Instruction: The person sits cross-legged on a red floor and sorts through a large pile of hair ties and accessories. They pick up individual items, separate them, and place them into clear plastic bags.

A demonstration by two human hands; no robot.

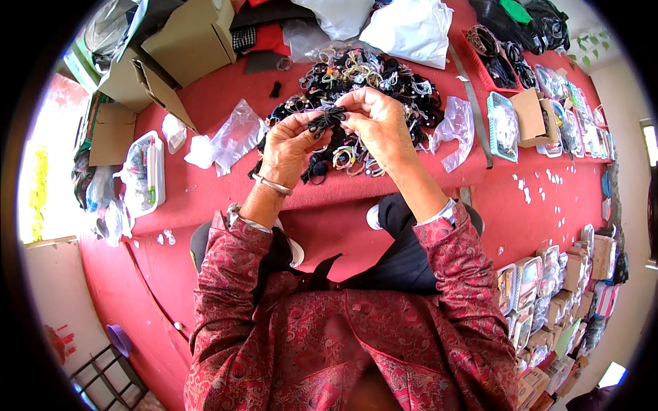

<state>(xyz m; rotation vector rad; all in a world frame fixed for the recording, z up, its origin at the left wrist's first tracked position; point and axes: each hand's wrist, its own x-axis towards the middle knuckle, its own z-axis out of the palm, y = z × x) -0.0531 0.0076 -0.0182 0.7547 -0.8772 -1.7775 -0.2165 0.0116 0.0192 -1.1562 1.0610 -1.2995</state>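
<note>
A small bunch of black elastic hair ties [327,122] is held up between my two hands. The fingers of my left hand [291,145], with a silver bangle at its wrist, pinch the bunch from the left. My right hand [381,129] grips its right end with thumb and fingertips. Behind and below the hands spreads a big heap of hair ties [411,92], mostly black, with white, grey and coloured ones mixed in. One small black bundle [275,89] lies apart at the heap's left.
Clear plastic bags [236,137] lie left of the heap, another [458,130] at its right. Open cardboard boxes [188,41] and a white tray [159,175] stand at left. A red basket [473,58] and a turquoise basket [492,120] stand at right on the red-covered table [411,179].
</note>
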